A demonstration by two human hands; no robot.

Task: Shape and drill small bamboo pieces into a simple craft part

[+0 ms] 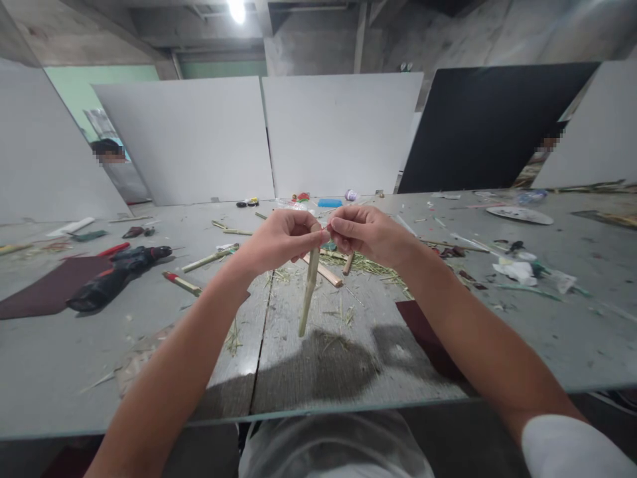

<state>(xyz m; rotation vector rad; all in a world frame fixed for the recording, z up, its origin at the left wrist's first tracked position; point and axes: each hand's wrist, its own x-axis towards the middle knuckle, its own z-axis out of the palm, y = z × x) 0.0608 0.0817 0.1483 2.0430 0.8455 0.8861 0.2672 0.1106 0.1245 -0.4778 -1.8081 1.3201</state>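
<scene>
My left hand [283, 240] is closed around the top of a thin pale green bamboo stick [308, 295], which hangs down toward the grey table [348, 372]. My right hand [365, 232] is pinched right against the left at the stick's upper end, thumb and fingers pressed together on its tip or on a thin strip of it; I cannot make out which. Both hands are raised above the table, over a scatter of bamboo shavings [368, 267] and short cut sticks [326, 272].
A black and red power drill [117, 273] lies at the left on a dark red mat [44, 289]. More bamboo pieces [209, 259], small tools and paper scraps [520, 271] litter the table. White and black boards [343, 129] stand behind. Other people sit at far left and right.
</scene>
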